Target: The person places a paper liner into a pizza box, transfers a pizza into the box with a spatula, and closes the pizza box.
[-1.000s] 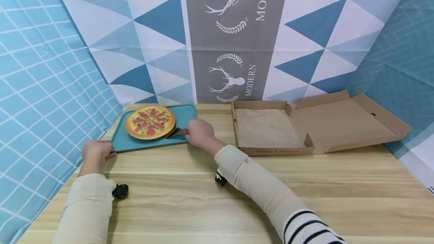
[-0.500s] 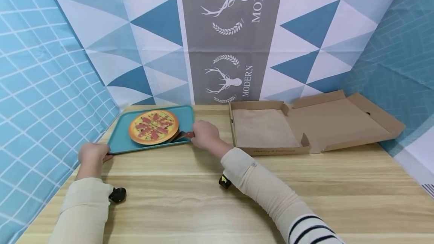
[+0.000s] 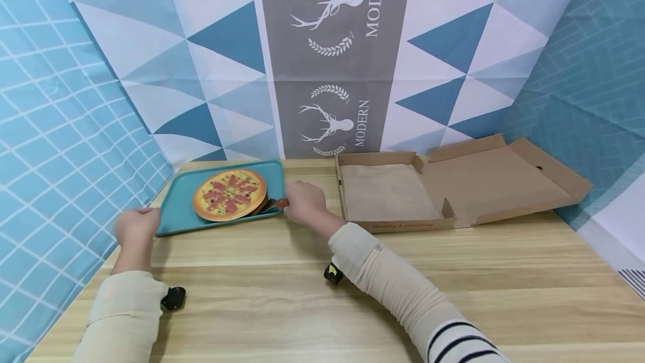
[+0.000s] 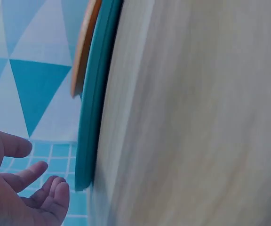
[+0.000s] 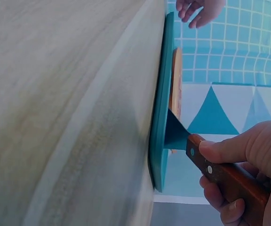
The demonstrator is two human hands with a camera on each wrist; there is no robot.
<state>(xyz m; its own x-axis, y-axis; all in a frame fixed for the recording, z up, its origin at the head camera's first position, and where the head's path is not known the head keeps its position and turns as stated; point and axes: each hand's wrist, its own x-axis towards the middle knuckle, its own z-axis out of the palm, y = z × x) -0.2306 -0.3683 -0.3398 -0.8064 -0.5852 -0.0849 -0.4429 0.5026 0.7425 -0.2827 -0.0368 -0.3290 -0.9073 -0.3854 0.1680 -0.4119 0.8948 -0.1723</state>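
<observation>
A round pizza (image 3: 230,195) with pink topping strips and an orange rim lies on a blue-green tray (image 3: 176,203). My right hand (image 3: 305,202) grips the wooden handle of a pizza spatula (image 5: 225,174). The metal blade (image 5: 174,134) reaches the pizza's right edge; how far it goes underneath is hidden. At the tray's front left corner is my left hand (image 3: 137,227). In the left wrist view, the left hand (image 4: 27,188) has loosely bent, spread fingers, holds nothing and sits apart from the tray.
An open cardboard pizza box (image 3: 390,192), lined with brown paper, stands right of the tray on the wooden table (image 3: 262,301). Its lid (image 3: 496,178) folds out to the right. Patterned cloth walls (image 3: 332,60) rise behind and at the sides.
The left hand has let go of the tray's corner. The pizza has shifted right across the tray with the spatula at its edge. The head view has turned slightly.
</observation>
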